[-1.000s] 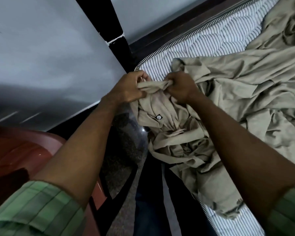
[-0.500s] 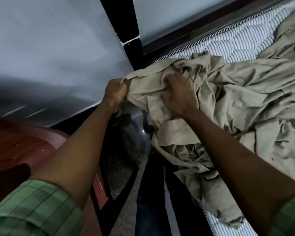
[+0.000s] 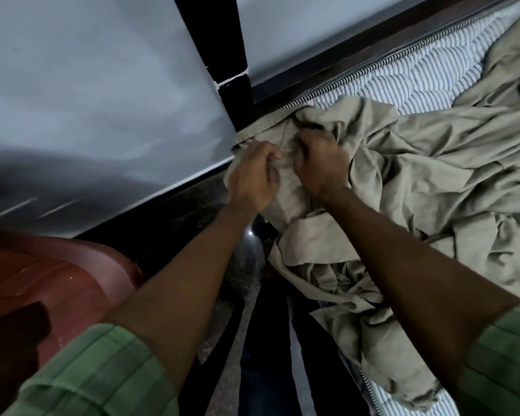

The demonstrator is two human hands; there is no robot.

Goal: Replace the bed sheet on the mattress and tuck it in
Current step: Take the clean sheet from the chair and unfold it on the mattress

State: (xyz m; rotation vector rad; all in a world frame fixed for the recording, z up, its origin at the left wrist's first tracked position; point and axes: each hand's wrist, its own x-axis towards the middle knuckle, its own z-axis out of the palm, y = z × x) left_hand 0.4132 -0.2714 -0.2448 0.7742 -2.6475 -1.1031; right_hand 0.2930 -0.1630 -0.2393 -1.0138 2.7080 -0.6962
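Observation:
A crumpled beige bed sheet (image 3: 427, 187) lies over the striped mattress (image 3: 403, 73), its near part hanging off the mattress edge in folds. The sheet's corner covers the mattress corner by the dark bed post. My left hand (image 3: 252, 178) grips the sheet at that corner, fingers curled into the cloth. Just to its right, my right hand (image 3: 318, 163) is a fist bunching the same fabric. The mattress corner itself is hidden under the sheet.
A dark bed post (image 3: 231, 64) and dark headboard rail (image 3: 357, 46) stand against the pale wall (image 3: 87, 100). A reddish-brown chair (image 3: 42, 283) sits at the left. Dark speckled floor (image 3: 240, 283) runs between chair and bed.
Both hands carried the sheet's corner up and over the mattress corner, which showed bare stripes a second ago. The hands are now close together, both clenched in the cloth.

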